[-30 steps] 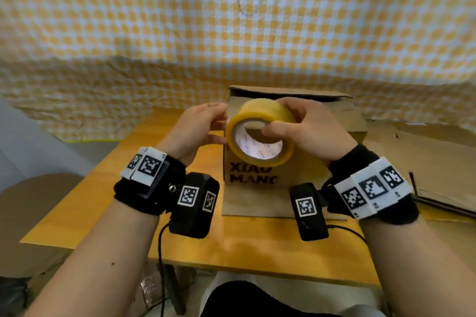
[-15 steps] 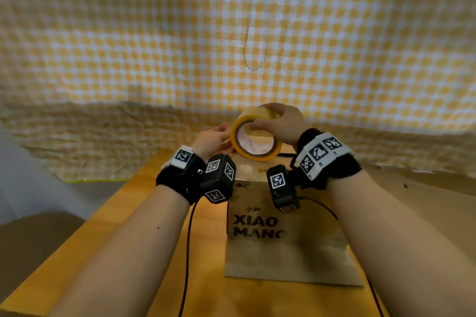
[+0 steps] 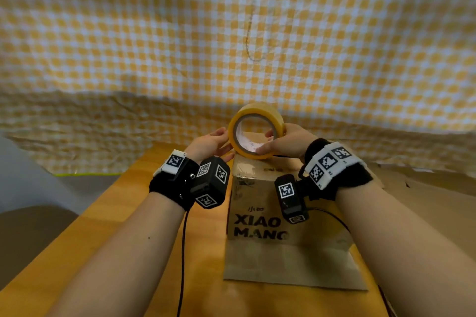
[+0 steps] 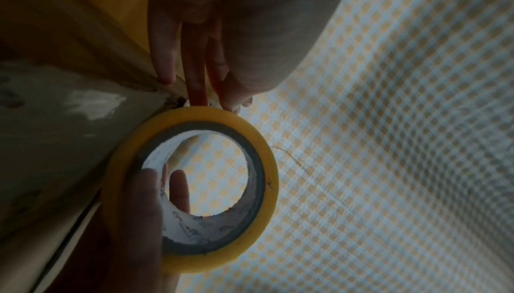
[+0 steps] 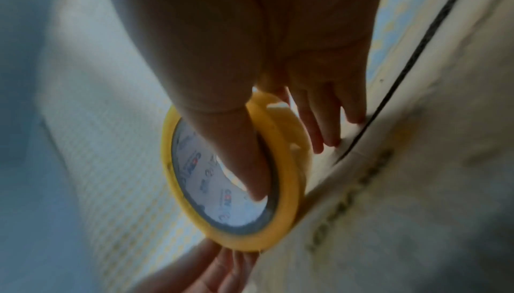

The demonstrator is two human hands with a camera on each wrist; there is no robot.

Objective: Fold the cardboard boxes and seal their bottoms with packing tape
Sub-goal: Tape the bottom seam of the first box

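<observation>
Item: brown cardboard box printed "XIAO MANG" (image 3: 268, 216), standing on the yellow wooden worktop (image 3: 134, 226), its upward face already showing a glossy strip of tape near the left edge.

Item: round yellow roll of packing tape with a white printed core (image 3: 256, 131), held upright on its rim, touching the box's top at the far end.

Right hand (image 3: 288, 143): grips the roll, thumb hooked inside the core, the other fingers (image 5: 328, 121) lying along the roll's far side down toward the box top.

Left hand (image 3: 210, 145): fingers straight, tips touching the roll's outer rim and the box's upper left edge; whether they pinch a free tape end cannot be told.

Surroundings: yellow-and-white checked cloth (image 3: 257, 33) hanging behind the box; flat cardboard (image 3: 425, 188) to the box's right.

Risks, as judged: the tape end may stick back onto the roll if the left fingertips slip; a strip laid off the seam would leave the flaps unsealed; pulling hard could tip or slide the light, unbraced box.
</observation>
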